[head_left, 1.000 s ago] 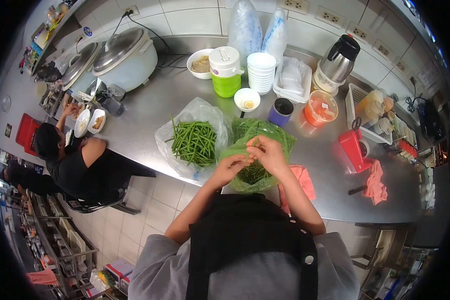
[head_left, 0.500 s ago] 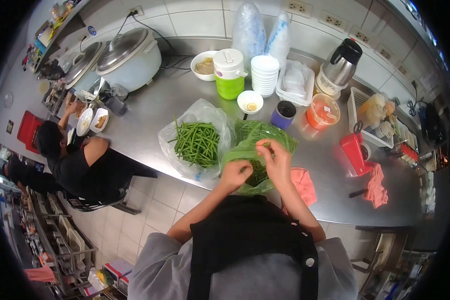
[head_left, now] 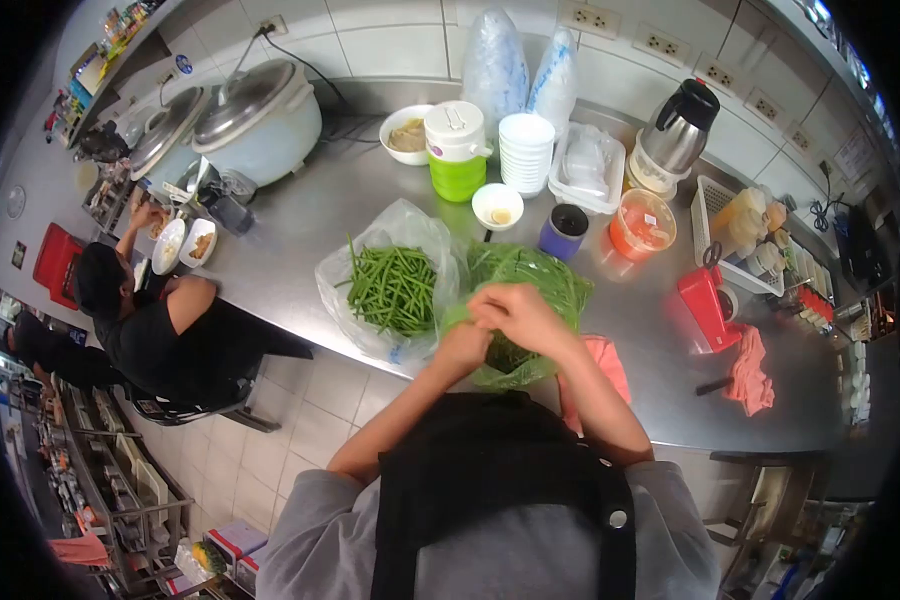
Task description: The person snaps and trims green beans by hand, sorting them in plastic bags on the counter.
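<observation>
My left hand [head_left: 464, 347] is closed, its fingers curled in a pinch above the near edge of a green plastic bag [head_left: 555, 290]. Against its fingertips sits my right hand [head_left: 522, 316], also pinched shut. Whatever lies between the fingers is too small or hidden to make out. The green bag spreads beneath both hands and holds long green beans, partly covered by the hands. Just to the left, a clear plastic bag [head_left: 336, 318] lies open with a heap of green bean pieces [head_left: 394, 288] in it.
Behind the bags stand a green-and-white jug [head_left: 457, 160], a small white bowl [head_left: 497, 208], stacked white cups [head_left: 528, 155], a purple tumbler [head_left: 564, 232] and an orange tub [head_left: 642, 224]. A pink cloth [head_left: 607, 368] lies right of the bag. Another person [head_left: 160, 310] sits at left.
My right hand has come left and down from above the green bag to meet my left hand. The left hand has barely shifted. The bags stay in place.
</observation>
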`<state>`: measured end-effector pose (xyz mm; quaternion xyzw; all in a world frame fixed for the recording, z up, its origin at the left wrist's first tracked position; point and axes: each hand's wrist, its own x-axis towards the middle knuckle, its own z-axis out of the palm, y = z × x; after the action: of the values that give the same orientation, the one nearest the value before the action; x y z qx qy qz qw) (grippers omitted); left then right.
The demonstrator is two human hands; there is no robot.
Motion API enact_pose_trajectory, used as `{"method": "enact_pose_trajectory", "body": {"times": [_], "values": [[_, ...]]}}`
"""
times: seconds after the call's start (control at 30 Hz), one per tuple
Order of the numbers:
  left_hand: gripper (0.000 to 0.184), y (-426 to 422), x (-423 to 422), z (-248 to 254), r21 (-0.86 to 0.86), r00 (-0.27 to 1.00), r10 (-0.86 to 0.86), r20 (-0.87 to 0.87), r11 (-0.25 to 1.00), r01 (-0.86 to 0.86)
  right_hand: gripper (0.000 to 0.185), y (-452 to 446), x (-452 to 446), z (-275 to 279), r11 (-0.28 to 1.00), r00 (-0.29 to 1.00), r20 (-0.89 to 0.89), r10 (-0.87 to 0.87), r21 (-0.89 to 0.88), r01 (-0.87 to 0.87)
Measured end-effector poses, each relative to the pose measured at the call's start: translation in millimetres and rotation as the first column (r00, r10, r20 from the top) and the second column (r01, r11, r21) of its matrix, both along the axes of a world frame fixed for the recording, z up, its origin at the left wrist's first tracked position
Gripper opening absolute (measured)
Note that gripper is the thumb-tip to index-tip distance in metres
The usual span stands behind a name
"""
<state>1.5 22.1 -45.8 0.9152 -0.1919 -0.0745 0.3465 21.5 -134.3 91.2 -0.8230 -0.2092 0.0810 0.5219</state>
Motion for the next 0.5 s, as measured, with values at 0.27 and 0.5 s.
{"method": "enact_pose_trajectory", "body": {"times": [0.27, 0.5], "values": [[0.022, -13.9, 9.3, 36.2, -0.045, 0.999, -0.037, -0.003, 0.998, 0.036, 0.019, -74.9, -34.1, -115.8, 0.672, 0.972, 0.221, -0.076, -0.709, 0.214], [0.025, -22.9, 0.5, 19.1, -0.138, 0.974, -0.202, 0.106, 0.967, 0.216, 0.018, -77.4, -34.9, -102.6, 0.708, 0.993, 0.112, -0.04, -0.698, 0.108]]}}
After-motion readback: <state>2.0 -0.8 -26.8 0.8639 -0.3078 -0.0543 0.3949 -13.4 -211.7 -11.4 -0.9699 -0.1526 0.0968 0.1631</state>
